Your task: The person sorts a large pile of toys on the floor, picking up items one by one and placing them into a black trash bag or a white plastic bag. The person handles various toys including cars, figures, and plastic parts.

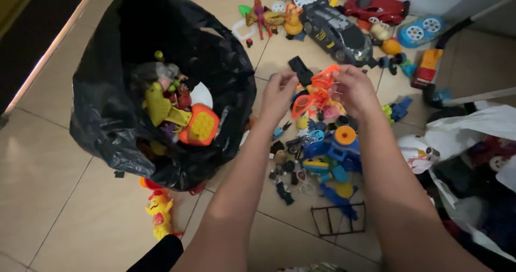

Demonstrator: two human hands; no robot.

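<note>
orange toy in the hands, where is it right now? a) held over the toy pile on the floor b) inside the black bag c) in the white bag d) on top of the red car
a, both hands hold the orange toy above the toy pile on the tiled floor, to the right of the black bag.

Tiled floor (64, 197), scattered toys (328, 164) (black bag (107, 116))

The orange plastic toy piece (317, 92) sits between the fingers (287, 81) of both hands; the black plastic bag (107, 116) of toys lies left of them, the dark grey toy car (338, 33) beyond, the blue toy heap (328, 159) on the tiled floor (59, 207) beneath
</note>
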